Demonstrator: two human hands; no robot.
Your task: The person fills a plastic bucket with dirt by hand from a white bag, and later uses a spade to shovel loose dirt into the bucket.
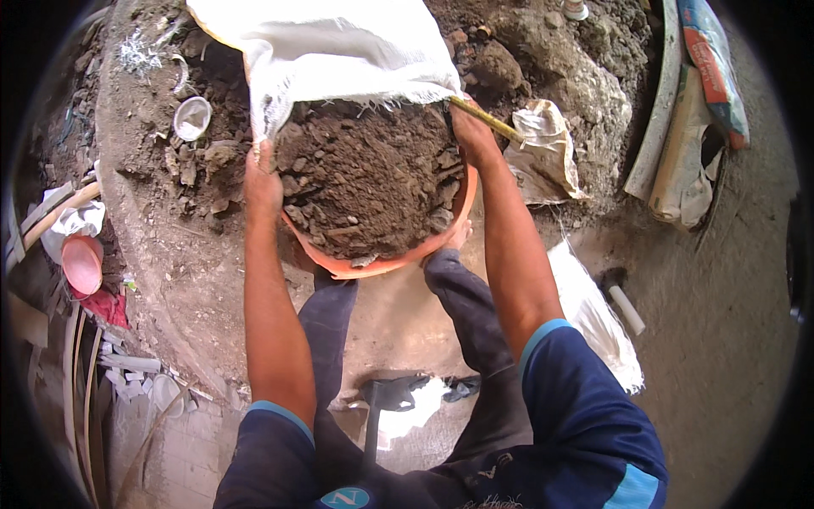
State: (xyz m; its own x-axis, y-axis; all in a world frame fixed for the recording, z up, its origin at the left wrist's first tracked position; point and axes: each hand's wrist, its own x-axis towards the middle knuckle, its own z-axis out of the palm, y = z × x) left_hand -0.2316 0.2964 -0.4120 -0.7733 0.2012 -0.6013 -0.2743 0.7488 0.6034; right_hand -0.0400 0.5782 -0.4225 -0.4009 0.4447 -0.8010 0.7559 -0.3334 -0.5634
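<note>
Head view, hands: the left hand (263, 182) is closed over the left rim of the orange basin (373, 265), fingers curled over the edge; the right hand (472, 136) is clamped on the opposite rim, where a yellow stick (487, 119) pokes out just past the fingers.
Head view, load: clumpy brown soil (369, 178) fills the basin, heaped between the two sets of fingers, touching the rim on both sides.
Head view, sack: the open mouth of a white woven sack (339, 51) lies just beyond the fingertips, its frayed hem draped on the far edge of the soil.
Step in hand: judging by the grip and tilt, the basin is being held up to the sack mouth.
Next move calls for: a steady two-handed tilt away from the body, keeping the rim inside the hem so clods do not spill past the fingers.
Around: a dirt mound (551, 68) beyond the right fingers, a small white bowl (192, 117) beyond the left.
</note>
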